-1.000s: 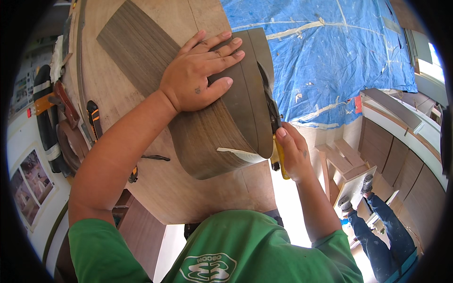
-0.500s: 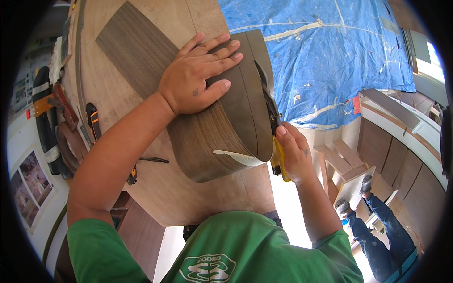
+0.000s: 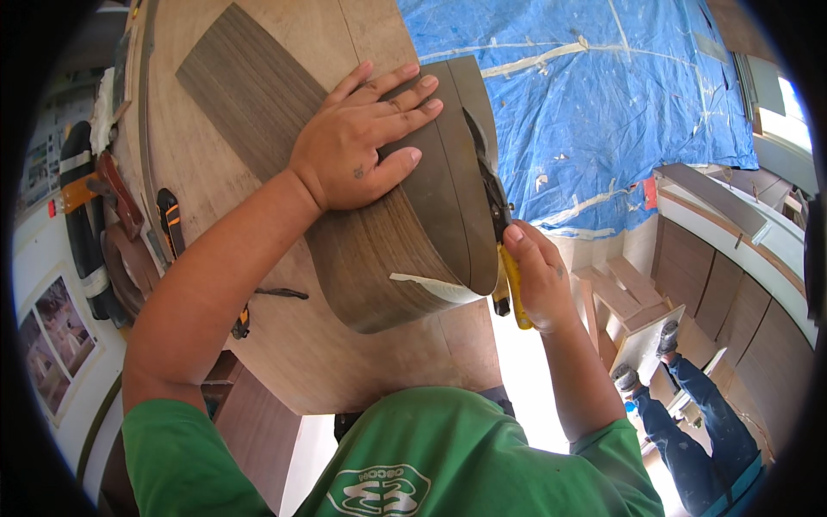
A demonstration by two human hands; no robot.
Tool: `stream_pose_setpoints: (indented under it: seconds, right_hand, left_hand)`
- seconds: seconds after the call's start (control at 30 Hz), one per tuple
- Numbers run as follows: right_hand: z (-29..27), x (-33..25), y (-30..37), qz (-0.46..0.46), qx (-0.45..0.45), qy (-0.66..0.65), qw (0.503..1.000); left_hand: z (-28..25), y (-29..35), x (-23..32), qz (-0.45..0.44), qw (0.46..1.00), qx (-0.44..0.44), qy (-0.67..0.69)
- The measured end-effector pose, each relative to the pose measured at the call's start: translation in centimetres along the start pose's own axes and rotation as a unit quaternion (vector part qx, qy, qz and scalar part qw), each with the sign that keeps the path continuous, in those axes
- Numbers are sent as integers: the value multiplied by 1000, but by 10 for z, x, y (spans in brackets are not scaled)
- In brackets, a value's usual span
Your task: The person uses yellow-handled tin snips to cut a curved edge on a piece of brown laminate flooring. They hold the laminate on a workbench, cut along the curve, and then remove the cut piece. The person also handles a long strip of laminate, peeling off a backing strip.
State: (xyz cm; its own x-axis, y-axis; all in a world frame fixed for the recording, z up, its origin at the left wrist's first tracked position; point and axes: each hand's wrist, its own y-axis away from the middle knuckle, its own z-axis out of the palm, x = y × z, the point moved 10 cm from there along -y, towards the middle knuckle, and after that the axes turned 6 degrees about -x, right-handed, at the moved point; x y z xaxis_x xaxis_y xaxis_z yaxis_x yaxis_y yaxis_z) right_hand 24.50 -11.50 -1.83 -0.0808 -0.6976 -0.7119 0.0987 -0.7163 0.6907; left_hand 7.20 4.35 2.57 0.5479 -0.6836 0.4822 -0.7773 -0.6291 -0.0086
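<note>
A long strip of wood-grain laminate (image 3: 258, 95) curls over on the board, its plain grey-brown back (image 3: 431, 172) facing up at the fold. A dark line runs along that back near the right edge. My left hand (image 3: 366, 142) lies flat across the fold with fingers spread, pressing on the strip. At its right edge my right hand (image 3: 536, 267) is closed round yellow-handled snips (image 3: 517, 297). The dark blades reach into a slit in the laminate, and a narrow sliver (image 3: 485, 133) bends away beside them. Part of the handles is hidden by my fingers.
The strip lies on a wooden board (image 3: 379, 366). A utility knife (image 3: 170, 220) and other tools lie left. A blue tarp (image 3: 594, 95) spreads at the far right. A person's legs (image 3: 689, 422) show at lower right, near wooden pieces (image 3: 629, 293).
The yellow handles of the snips have spread slightly apart, and the fingers of my right hand have shifted a little with them. My left hand and the laminate keep their places.
</note>
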Motion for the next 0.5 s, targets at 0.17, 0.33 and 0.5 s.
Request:
stream_pose_setpoints:
  seconds: [0.17, 0.33, 0.5]
  right_hand:
    - [2, -6, 4, 23, 5, 18, 1000]
    - [4, -10, 7, 27, 11, 16, 999]
    - [3, -9, 5, 12, 11, 33, 999]
  left_hand:
    - [0, 1, 0, -2, 1000, 0, 6]
    - [0, 1, 0, -1, 1000, 0, 6]
    - [1, 1, 1, 6, 1000, -6, 11]
